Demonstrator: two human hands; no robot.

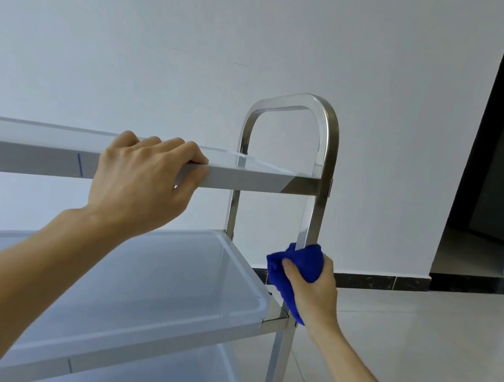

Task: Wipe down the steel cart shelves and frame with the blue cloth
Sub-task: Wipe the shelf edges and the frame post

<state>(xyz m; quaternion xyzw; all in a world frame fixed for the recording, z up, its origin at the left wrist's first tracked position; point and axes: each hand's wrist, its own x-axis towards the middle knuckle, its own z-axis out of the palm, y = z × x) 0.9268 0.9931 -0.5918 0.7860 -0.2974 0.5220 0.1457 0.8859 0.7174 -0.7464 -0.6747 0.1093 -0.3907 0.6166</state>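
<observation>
Right hand (312, 285) clamps the blue cloth (294, 267) around the cart's near upright post (313, 219) — just above the middle shelf (146, 276). Further up, the left hand (141, 177) grips the top shelf (246, 178) edge, fingers curled over it — white wall (202, 36) behind.

Steel cart (317, 184) on tiled floor (417, 346)

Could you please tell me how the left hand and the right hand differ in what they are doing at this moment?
The left hand grips the front edge of the top shelf bare, while the right hand holds the blue cloth. The left hand sits higher; the right hand is lower, wrapping the cloth round the upright post just above the middle shelf. Both have fingers curled round part of the cart.
</observation>
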